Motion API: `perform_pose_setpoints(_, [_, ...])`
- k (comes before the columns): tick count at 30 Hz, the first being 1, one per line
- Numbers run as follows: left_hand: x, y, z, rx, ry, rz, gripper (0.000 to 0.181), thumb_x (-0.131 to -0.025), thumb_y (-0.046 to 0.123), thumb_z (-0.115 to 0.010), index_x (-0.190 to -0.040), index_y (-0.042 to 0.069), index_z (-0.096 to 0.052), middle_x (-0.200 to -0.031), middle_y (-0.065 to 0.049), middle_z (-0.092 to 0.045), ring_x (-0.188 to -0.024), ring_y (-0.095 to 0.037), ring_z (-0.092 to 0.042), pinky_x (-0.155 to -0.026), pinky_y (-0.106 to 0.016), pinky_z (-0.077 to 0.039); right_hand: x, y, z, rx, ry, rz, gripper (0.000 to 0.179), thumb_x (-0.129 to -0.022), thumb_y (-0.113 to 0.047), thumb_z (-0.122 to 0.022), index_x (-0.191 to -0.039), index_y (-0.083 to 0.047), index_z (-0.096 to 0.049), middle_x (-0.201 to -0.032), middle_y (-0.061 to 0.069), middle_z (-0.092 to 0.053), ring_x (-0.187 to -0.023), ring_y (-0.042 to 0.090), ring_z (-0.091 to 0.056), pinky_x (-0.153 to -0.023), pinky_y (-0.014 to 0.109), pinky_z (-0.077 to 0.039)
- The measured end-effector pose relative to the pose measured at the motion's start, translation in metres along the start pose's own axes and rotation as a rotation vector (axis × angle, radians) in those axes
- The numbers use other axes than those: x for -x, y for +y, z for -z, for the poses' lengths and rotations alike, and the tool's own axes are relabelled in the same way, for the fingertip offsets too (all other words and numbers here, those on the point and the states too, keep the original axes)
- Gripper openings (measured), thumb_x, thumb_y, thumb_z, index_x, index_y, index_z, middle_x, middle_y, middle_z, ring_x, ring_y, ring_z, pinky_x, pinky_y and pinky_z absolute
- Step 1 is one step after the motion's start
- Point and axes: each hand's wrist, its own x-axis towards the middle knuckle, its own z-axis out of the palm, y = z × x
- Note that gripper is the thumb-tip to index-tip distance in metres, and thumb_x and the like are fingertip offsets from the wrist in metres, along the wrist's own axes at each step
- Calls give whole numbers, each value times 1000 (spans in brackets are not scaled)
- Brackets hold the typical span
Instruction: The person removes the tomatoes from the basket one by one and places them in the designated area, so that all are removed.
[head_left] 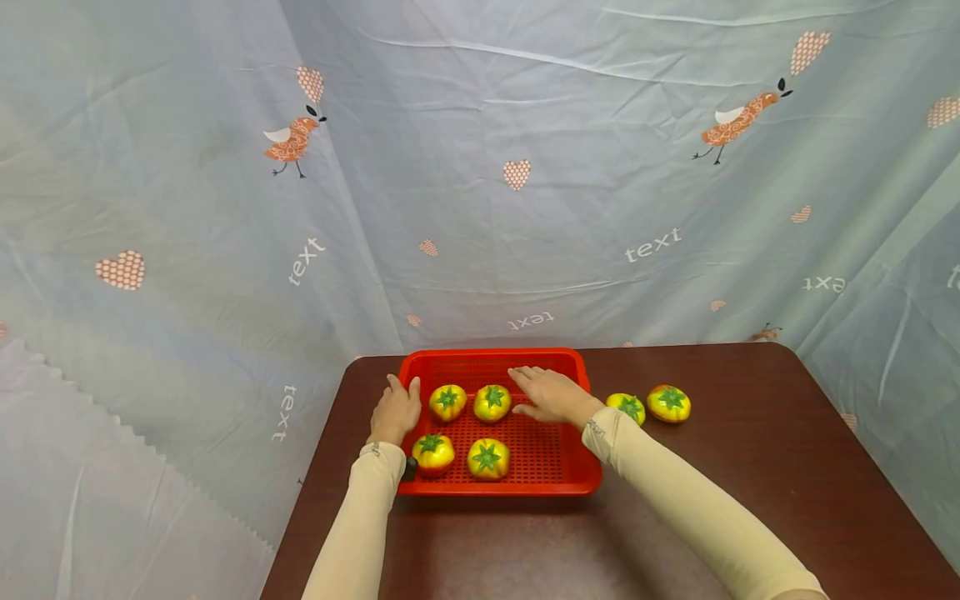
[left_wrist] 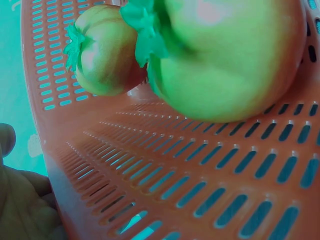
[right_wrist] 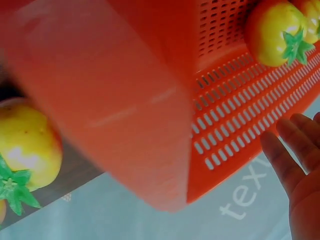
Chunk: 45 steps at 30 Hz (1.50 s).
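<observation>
A red perforated plastic basket sits on the table with several yellow-and-red tomatoes in it, each topped by a green star-shaped calyx. My left hand is at the basket's left rim; in the left wrist view, part of that hand shows just outside the slotted wall. Over the right part of the basket hovers my right hand, fingers extended, holding nothing. Its straight fingers appear beside the slotted wall in the right wrist view. The nearest tomato lies just left of those fingertips.
Two more tomatoes lie on the table right of the basket: one partly behind my right forearm, the other farther right. The dark brown table ends at a pale blue printed curtain behind and at both sides.
</observation>
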Motion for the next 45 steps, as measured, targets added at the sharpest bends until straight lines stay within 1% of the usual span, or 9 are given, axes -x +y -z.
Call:
perform_pose_setpoints(2, [0, 0, 0, -1, -1, -1, 75, -106, 45, -21, -152, -13, -4, -149, -38, -30, -129, -53, -43, -109, -61, -34, -2, -3, -1, 6, 1, 12, 69, -96, -41, -60, -147, 1, -39, -149, 19, -45, -136, 35, -46, -112, 47, -39])
perform_pose_setpoints(9, [1, 0, 0, 1, -1, 4, 75, -106, 45, -22, -152, -12, -3, -150, -37, -30, -130, -53, -42, -110, -61, -33, -13, -17, -4, 78, -46, 46, 70, -97, -45, -56, -149, -2, -37, -150, 16, -45, -136, 32, -47, -112, 42, -39])
perform_pose_setpoints(13, [1, 0, 0, 10, 0, 6, 75, -106, 45, -23, -153, -11, -4, -151, -36, -30, -131, -52, -42, -111, -61, -32, -20, -26, -5, 85, -63, 60, 70, -98, -45, -56, -149, -2, -37, -150, 15, -45, -136, 31, -47, -112, 42, -40])
perform_pose_setpoints(18, [-1, 2, 0, 12, -8, 0, 76, -106, 47, -20, -153, -10, -4, -151, -35, -30, -131, -52, -41, -111, -61, -32, -25, -38, -11, 115, -81, 97, 70, -97, -45, -56, -149, -2, -38, -149, 14, -46, -137, 30, -47, -112, 42, -40])
perform_pose_setpoints(22, [-1, 3, 2, 9, -12, 0, 76, -106, 46, -20, -153, -11, -3, -151, -36, -29, -132, -52, -40, -111, -61, -32, -25, -45, -16, 149, -73, 129, 68, -96, -46, -58, -146, -3, -41, -146, 13, -49, -135, 28, -49, -109, 41, -44])
perform_pose_setpoints(25, [-1, 4, 3, 4, -11, 2, 75, -106, 46, -20, -152, -11, -3, -151, -36, -29, -132, -52, -40, -111, -61, -32, -23, -47, -18, 182, -56, 163, 66, -96, -48, -58, -144, -3, -45, -140, 11, -54, -129, 25, -54, -103, 38, -48])
perform_pose_setpoints(28, [-1, 4, 4, -2, -4, 1, 75, -106, 45, -21, -152, -12, -4, -150, -36, -30, -130, -53, -41, -110, -61, -33, -21, -50, -21, 206, -48, 192, 65, -96, -48, -57, -142, -4, -47, -136, 10, -56, -125, 23, -56, -101, 36, -49])
perform_pose_setpoints(38, [0, 1, 2, -3, -7, 14, 75, -106, 45, -22, -152, -11, -5, -150, -36, -31, -130, -52, -42, -110, -61, -33, -13, -60, -37, 247, -110, 211, 67, -95, -52, -56, -142, -5, -49, -138, 8, -56, -124, 21, -58, -103, 33, -48])
perform_pose_setpoints(45, [1, 2, 2, 8, -3, 13, 75, -106, 45, -22, -152, -11, -4, -150, -36, -31, -131, -53, -41, -111, -61, -32, -12, -64, -43, 278, -92, 228, 63, -95, -51, -57, -141, -8, -51, -130, 5, -60, -117, 18, -60, -99, 31, -50])
